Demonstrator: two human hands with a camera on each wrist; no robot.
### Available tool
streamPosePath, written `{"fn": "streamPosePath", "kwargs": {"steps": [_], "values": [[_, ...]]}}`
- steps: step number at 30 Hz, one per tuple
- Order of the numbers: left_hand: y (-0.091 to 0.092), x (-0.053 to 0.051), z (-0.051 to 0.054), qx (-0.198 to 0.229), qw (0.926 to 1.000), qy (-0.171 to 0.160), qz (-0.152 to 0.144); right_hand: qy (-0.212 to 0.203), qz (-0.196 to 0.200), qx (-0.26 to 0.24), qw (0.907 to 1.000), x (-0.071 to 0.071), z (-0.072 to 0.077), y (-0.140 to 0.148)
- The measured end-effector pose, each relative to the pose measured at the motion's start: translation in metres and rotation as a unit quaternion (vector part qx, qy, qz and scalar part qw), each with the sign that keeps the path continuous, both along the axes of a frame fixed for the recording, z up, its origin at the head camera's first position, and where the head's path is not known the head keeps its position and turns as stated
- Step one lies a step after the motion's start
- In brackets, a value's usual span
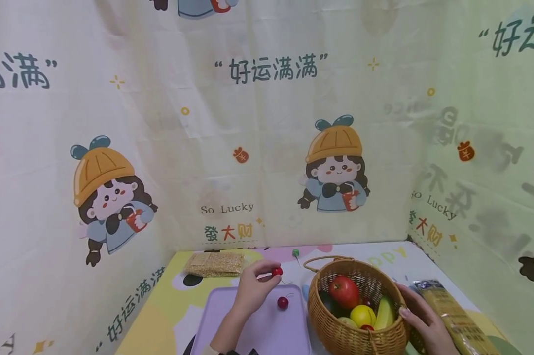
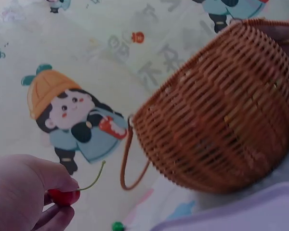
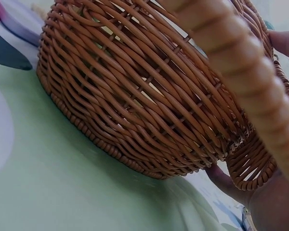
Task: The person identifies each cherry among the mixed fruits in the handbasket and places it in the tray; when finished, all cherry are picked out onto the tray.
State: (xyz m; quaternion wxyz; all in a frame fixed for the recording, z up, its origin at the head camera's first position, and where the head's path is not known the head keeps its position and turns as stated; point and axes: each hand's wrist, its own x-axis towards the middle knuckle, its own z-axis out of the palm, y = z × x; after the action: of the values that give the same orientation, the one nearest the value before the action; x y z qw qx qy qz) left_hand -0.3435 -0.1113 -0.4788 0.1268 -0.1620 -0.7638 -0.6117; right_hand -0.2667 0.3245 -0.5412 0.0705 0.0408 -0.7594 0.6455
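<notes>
Between thumb and fingers, my left hand [image 1: 254,290] pinches a red cherry [image 1: 277,271] above the purple tray [image 1: 213,315]; in the left wrist view the cherry's green stem [image 2: 97,177] sticks out. A second, darker cherry [image 1: 282,302] lies on the tray. My right hand [image 1: 428,320] grips the right side of a brown wicker basket [image 1: 338,331], thumb at the rim. Inside the basket are a red apple [image 1: 344,292], a yellow lemon-like fruit [image 1: 362,316], a long yellow-green fruit [image 1: 385,312] and other fruit partly hidden.
A packet of grains [image 1: 215,264] lies at the back left of the table. Behind the tray is a green lollipop [image 1: 296,253]. To the right of the basket lies a long yellowish packet [image 1: 459,315]. Printed cloth walls [image 1: 275,162] enclose the table's back and sides.
</notes>
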Motion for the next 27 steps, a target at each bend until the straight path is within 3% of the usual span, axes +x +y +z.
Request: {"fn": "streamPosePath", "kwargs": {"steps": [5,9,14,27], "values": [[-0.019,-0.004,-0.022,-0.009,0.9994,-0.024,0.024,-0.023,0.0,0.004,0.9997,0.001,0.004,0.0],[-0.033,-0.007,-0.036,-0.023,0.9985,-0.036,0.035,-0.007,0.003,0.003,1.0,0.001,0.006,0.002],[-0.043,-0.006,-0.046,-0.044,0.9975,-0.042,0.036,0.017,0.0,0.007,0.9998,0.003,0.008,0.003],[-0.062,-0.007,-0.07,-0.087,0.9943,-0.049,0.036,0.004,-0.017,-0.006,0.9998,0.003,0.006,-0.004]]}}
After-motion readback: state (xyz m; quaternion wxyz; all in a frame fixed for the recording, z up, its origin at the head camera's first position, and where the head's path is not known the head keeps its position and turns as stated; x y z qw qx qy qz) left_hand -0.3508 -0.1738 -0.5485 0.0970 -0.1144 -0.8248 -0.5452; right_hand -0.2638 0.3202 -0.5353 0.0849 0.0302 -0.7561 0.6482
